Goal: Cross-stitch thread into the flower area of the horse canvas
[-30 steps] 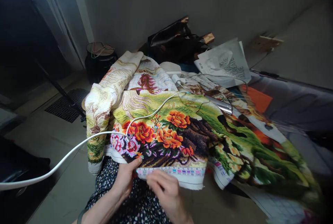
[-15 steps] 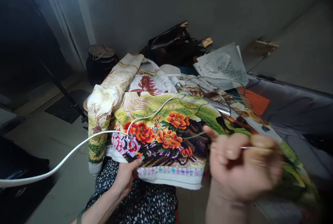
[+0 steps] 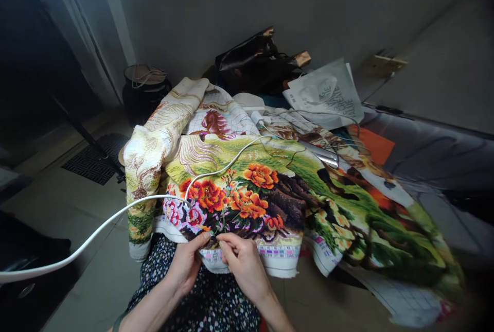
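Observation:
A cross-stitch cloth (image 3: 285,201) with orange and pink flowers lies over my lap, a printed color key along its white lower border. My left hand (image 3: 189,257) grips that border, thumb on top and the other fingers hidden beneath. Close beside the left thumb, my right hand (image 3: 243,260) is pinched at the fabric's surface. The sewing needle between its fingertips is too small to make out now. Thin green thread (image 3: 223,219) loops over the flowers just above the fingertips.
A white cable (image 3: 100,226) crosses the cloth from the left. A rolled part of the fabric (image 3: 144,182) stands at left. Behind are a dark bag (image 3: 250,64), a grey paper bag (image 3: 326,95), a white plug (image 3: 258,117) and a shiny metallic object (image 3: 324,156).
My right hand has come from the far right, where it was drawing green thread away, to the cloth's lower edge beside my left hand. The left hand keeps its grip.

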The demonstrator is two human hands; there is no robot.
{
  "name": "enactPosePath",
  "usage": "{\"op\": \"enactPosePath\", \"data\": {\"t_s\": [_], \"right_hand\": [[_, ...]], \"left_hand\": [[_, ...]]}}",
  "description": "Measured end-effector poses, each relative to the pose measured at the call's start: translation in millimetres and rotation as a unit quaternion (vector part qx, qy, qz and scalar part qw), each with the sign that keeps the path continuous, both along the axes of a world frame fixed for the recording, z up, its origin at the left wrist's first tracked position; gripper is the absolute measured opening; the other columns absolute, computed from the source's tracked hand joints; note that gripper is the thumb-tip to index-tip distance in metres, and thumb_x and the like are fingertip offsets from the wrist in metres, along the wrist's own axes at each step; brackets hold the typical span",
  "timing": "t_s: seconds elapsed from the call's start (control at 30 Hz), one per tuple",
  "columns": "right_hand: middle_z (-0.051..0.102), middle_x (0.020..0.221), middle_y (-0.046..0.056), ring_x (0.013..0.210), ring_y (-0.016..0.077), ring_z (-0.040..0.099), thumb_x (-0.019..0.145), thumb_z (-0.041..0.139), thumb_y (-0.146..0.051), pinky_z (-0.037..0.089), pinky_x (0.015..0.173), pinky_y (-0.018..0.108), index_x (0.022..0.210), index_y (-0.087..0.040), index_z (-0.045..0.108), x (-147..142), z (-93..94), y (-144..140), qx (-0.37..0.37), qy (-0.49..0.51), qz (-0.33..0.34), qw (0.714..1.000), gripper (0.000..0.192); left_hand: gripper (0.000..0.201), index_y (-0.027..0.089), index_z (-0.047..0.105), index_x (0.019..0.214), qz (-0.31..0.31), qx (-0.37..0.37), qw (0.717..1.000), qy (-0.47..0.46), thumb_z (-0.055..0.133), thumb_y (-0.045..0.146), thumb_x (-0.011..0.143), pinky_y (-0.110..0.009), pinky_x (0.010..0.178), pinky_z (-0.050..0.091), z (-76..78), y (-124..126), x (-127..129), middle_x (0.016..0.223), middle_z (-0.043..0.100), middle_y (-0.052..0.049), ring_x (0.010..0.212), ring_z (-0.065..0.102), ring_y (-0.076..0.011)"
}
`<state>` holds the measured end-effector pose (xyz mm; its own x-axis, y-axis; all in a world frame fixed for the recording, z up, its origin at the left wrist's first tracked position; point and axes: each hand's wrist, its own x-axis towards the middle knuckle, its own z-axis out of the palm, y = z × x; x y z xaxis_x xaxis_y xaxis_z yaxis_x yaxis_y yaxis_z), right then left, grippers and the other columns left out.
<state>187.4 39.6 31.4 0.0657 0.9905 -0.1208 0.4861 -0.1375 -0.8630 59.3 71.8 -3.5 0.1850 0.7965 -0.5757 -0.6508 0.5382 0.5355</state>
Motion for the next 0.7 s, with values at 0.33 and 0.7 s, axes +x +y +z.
{"op": "enactPosePath", "data": {"t_s": [0.33, 0.7], "right_hand": [[0.063, 0.051, 0.000, 0.044, 0.0137, 0.053, 0.085, 0.047, -0.021, 0.038, 0.045, 0.022, 0.088, -0.020, 0.074, 0, 5.3, 5, 0.019, -0.067, 0.012, 0.998, 0.027], [0.066, 0.059, 0.002, 0.050, 0.0156, 0.058, 0.083, 0.044, -0.016, 0.038, 0.053, 0.024, 0.078, -0.019, 0.068, -14, -2.2, 5, 0.022, -0.178, -0.011, 0.984, 0.024]], "left_hand": [[0.041, 0.015, 0.066, 0.096, 0.000, -0.008, 1.000, 0.003, 0.079, 0.016, 0.057, -0.030, 0.071, 0.052, -1.1, 0, 0, 0.079, 0.073, -0.002, 0.070, 0.066, -0.0169], [0.036, 0.015, 0.066, 0.088, 0.014, -0.002, 1.000, 0.012, 0.080, 0.015, 0.055, -0.030, 0.072, 0.051, -4.0, 1, 1, 0.078, 0.072, -0.001, 0.068, 0.064, -0.0152]]}}
